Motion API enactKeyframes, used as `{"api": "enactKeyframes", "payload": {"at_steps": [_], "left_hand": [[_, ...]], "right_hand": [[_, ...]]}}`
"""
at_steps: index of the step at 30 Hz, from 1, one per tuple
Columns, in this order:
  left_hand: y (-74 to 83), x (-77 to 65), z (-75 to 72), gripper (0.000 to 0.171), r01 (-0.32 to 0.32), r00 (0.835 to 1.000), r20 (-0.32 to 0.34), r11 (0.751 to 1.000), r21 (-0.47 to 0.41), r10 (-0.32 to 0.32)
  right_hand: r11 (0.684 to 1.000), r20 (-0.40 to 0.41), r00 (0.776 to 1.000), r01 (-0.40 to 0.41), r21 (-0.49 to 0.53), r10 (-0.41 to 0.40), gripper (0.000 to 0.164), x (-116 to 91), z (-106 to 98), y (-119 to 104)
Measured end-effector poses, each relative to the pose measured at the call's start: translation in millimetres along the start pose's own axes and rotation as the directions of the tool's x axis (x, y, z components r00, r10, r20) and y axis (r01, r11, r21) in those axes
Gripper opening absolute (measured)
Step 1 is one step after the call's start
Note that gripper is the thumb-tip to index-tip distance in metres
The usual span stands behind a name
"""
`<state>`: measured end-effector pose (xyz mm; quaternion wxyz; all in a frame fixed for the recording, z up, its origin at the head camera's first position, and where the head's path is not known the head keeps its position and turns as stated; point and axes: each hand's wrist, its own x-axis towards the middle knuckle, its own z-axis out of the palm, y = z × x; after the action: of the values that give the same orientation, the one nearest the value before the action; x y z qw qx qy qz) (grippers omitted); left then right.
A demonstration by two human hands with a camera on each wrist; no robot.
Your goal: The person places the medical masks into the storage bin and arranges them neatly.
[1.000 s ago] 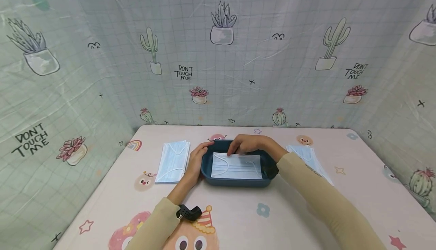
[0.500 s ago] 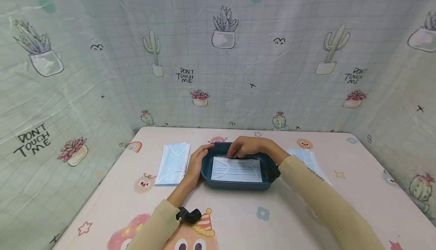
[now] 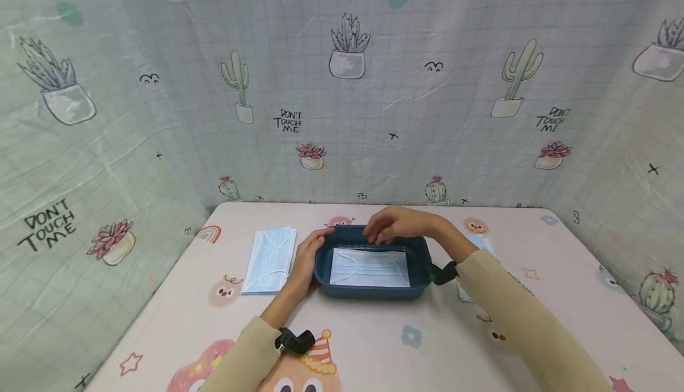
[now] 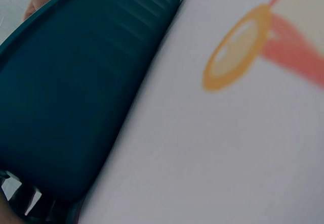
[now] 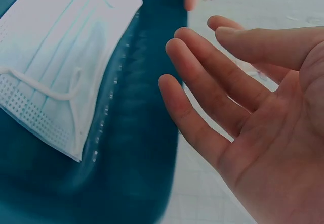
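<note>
A dark blue-green plastic basin [image 3: 374, 292] stands at the middle of the table. Light blue face masks [image 3: 370, 268] lie flat inside it, the top one showing its white ear loops. My left hand [image 3: 306, 261] rests along the basin's left side, fingers stretched toward the far left corner. Over the far rim hovers my right hand [image 3: 401, 224], its fingers loosely bent. In the right wrist view the right hand [image 5: 243, 97] holds nothing, its fingers spread apart beside the mask [image 5: 61, 57]. Part of the basin wall [image 4: 91, 82] fills the left wrist view.
A neat stack of blue masks [image 3: 269, 261] lies left of the basin. More masks [image 3: 465, 294] lie to the right, mostly hidden under the right forearm. Behind the pink patterned table [image 3: 363, 344] hangs a cactus-print curtain [image 3: 374, 101].
My right hand has come up and away from the masks in the basin, and its fingers have loosened. The left hand stays at the basin's side.
</note>
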<state>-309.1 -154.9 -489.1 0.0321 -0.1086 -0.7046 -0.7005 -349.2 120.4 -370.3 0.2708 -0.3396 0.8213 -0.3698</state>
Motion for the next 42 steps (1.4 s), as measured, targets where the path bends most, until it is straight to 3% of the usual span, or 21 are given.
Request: {"api": "enactKeyframes", "payload": {"at_steps": [11,23,36,42], "left_hand": [[0.5,0.3,-0.3,0.039,-0.002,1.000,-0.003,1.000,-0.003,0.002],[2.6,-0.6,0.4,0.039,0.008,1.000,-0.016,1.000,0.005,-0.008],[1.2,0.7,1.4,0.039,0.001,1.000,-0.010,1.000,0.012,-0.001],[1.3,0.7,0.9,0.038,0.006,1.000,-0.013,1.000,0.005,-0.006]], "right_hand": [[0.997,-0.193,0.979,0.073,0.008,-0.070,0.032,-48,-6,1],[0.996,-0.403,0.911,0.078,-0.049,-0.091,0.028,-104,-13,16],[0.998,-0.553,0.832,-0.030,0.051,0.053,0.033,-157,-14,55],[0.995,-0.575,0.812,-0.081,0.064,0.103,0.037,-170,-16,70]]}}
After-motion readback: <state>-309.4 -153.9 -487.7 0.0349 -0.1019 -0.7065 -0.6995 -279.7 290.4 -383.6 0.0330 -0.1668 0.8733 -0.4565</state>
